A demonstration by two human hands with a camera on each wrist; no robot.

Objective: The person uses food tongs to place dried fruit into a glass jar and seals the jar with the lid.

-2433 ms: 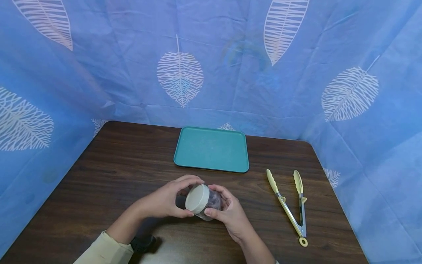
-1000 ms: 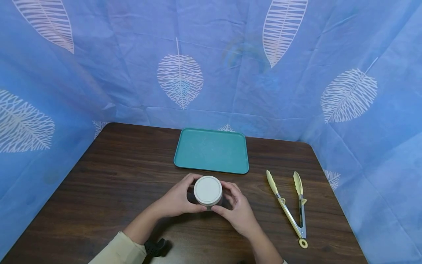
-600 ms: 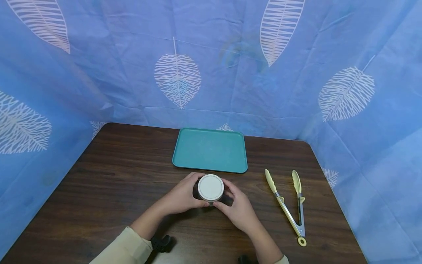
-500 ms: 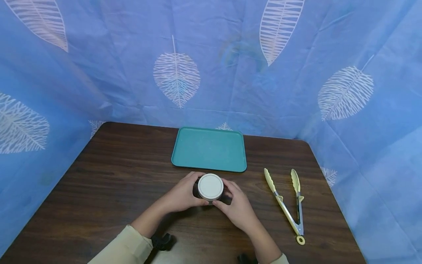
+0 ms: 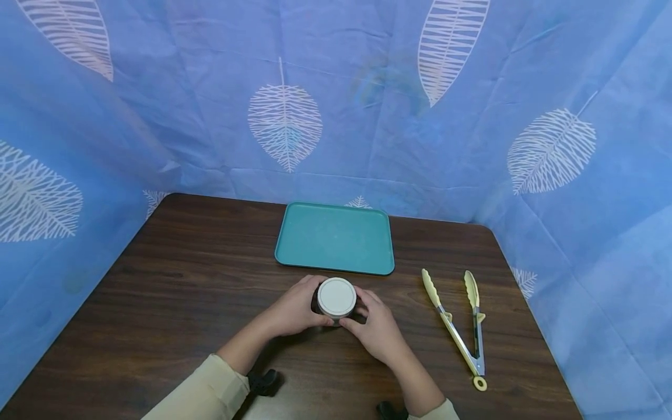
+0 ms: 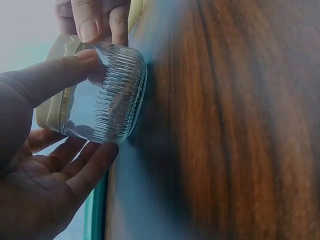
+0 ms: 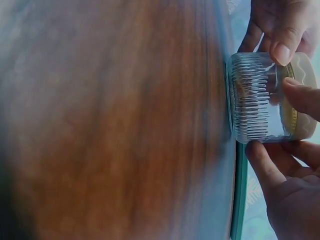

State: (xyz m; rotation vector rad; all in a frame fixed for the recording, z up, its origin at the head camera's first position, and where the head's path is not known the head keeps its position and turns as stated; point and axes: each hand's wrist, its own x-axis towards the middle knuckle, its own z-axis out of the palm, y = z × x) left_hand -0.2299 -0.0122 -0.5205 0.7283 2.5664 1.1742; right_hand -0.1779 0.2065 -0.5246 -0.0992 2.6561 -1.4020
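Just in front of the tray, a squat clear jar (image 6: 120, 95) with ribbed sides stands upright, its base at the tabletop. Its cream lid (image 5: 337, 296) is on, and something small and pinkish-brown shows through the ribs. From the left side, my left hand (image 5: 294, 310) grips the jar, thumb at the near face and fingers round the back. My right hand (image 5: 379, 331) holds the opposite side the same way. The two thumb tips almost meet on the near side. In the right wrist view, the thumb (image 7: 300, 95) lies close by the lid's edge.
A teal rectangular tray (image 5: 335, 238) lies behind the jar. To the right, metal tongs (image 5: 462, 344) with pale yellow tips lie spread on the dark wooden table (image 5: 157, 303). Blue leaf-print cloth (image 5: 346, 128) hangs round the back and sides.
The jar was tilted with its lid toward the left hand; it has since been turned upright and moved slightly right and away. Both hands kept hold of it. Over the last half second it hardly moves.
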